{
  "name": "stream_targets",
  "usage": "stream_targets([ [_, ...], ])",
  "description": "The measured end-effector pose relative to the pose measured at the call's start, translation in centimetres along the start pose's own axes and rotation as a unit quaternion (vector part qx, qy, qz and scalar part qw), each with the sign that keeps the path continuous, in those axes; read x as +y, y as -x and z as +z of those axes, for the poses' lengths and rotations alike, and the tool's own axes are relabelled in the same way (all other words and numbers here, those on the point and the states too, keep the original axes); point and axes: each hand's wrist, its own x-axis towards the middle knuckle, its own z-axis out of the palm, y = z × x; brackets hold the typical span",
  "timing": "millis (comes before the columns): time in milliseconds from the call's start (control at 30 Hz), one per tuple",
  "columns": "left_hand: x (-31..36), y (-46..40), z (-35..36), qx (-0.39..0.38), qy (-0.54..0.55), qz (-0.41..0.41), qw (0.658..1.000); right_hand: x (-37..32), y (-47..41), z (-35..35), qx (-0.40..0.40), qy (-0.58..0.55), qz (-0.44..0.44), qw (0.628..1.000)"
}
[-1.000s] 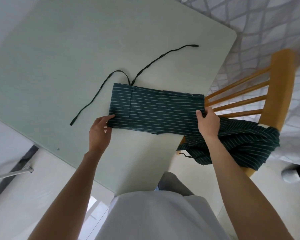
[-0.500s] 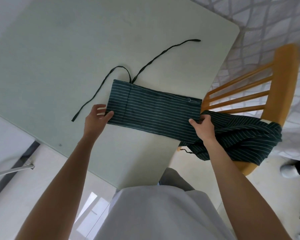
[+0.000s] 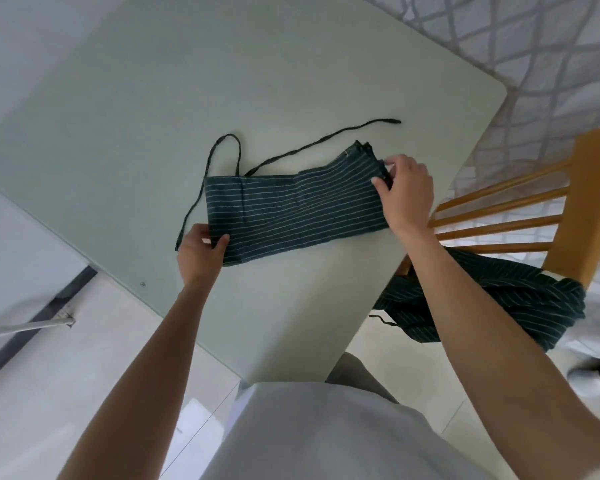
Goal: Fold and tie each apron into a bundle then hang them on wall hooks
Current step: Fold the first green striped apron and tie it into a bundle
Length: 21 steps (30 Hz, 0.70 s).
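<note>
Dark green white-striped apron (image 3: 291, 209), folded into a long band, lies on the pale green table (image 3: 153, 98); the left hand (image 3: 201, 252) pinches its near-left corner and the right hand (image 3: 404, 192) pinches its far-right end. Thin dark ties (image 3: 312, 144) trail on the table beyond it, and another striped green apron (image 3: 520, 299) is draped over the wooden chair (image 3: 593, 188) to the right.

Folded striped apron (image 3: 291, 209) on table (image 3: 187, 81)
</note>
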Motion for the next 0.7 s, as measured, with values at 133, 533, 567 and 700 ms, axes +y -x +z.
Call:
stream_targets([
  [133,-1.2,1.9,-1.0,-0.023,0.006,0.013,1.000,-2.6,1.3,2.0,-0.033,0.032,-0.066,0.997],
  [533,-1.7,6.1,-0.8,-0.231,-0.085,0.255,0.935,2.3,13.5,5.6,-0.174,0.103,-0.154,0.967],
  [567,-2.1,6.0,-0.5,-0.174,-0.114,0.342,0.916,2.8,13.2,5.3,-0.159,0.113,-0.155,0.968],
  [700,-2.4,4.9,0.8,-0.147,-0.207,0.394,0.884,3.2,12.9,4.7,-0.093,0.096,-0.182,0.974],
])
